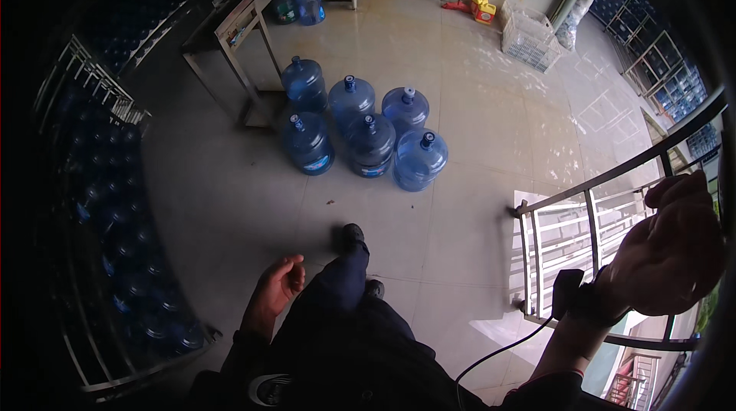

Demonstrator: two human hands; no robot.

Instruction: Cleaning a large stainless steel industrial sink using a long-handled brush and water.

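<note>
My left hand hangs low beside my leg, its fingers loosely bent and apart, with nothing in it. At the right edge my right hand is raised in front of a dark metal frame. Its fingers are curled; whether they close on anything is hidden. A black strap with a small box and cable circles that wrist. Ahead on the floor, several large blue water bottles stand upright close together. Among them are a front right bottle and a front left bottle; neither hand touches them.
A metal table stands at the far left, with two bottles beyond it. Racks of bottles line the left side. White crates, a yellow jug and a filled plastic bag sit at the back right.
</note>
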